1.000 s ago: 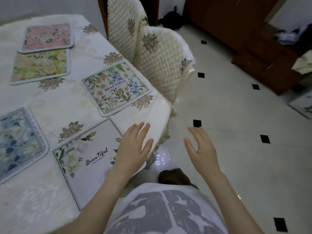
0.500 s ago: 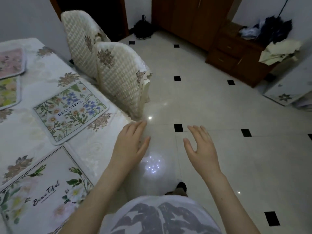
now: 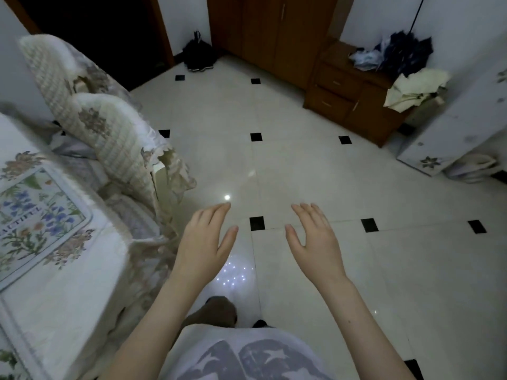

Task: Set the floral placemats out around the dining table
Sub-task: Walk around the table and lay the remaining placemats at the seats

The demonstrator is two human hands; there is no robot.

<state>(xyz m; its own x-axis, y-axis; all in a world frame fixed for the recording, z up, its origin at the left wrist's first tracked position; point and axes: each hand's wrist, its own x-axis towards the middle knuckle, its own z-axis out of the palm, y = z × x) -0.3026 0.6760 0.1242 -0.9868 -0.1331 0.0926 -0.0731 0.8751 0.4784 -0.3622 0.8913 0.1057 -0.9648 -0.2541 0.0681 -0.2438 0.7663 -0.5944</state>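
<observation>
The dining table point(image 3: 82, 275), under a cream floral cloth, fills the left edge. On it lies a floral placemat point(image 3: 35, 218) with blue flowers and the word BEAUTIFUL. The corner of a second placemat point(image 3: 11, 355) shows at the bottom left. My left hand point(image 3: 205, 239) hovers open over the floor just right of the table's corner, holding nothing. My right hand point(image 3: 315, 237) is open beside it, palm down and apart from everything.
Two chairs with quilted cream covers point(image 3: 115, 141) stand tucked against the table's far side. A wooden wardrobe point(image 3: 274, 34) and a low drawer unit point(image 3: 351, 94) piled with clothes stand at the back. A white panel point(image 3: 461, 127) leans at right. Pale tiled floor point(image 3: 301, 174) spreads ahead.
The view has swung right, away from the table, so most placemats have left the frame. My left hand has come off the nearest placemat and both hands now hover over the floor.
</observation>
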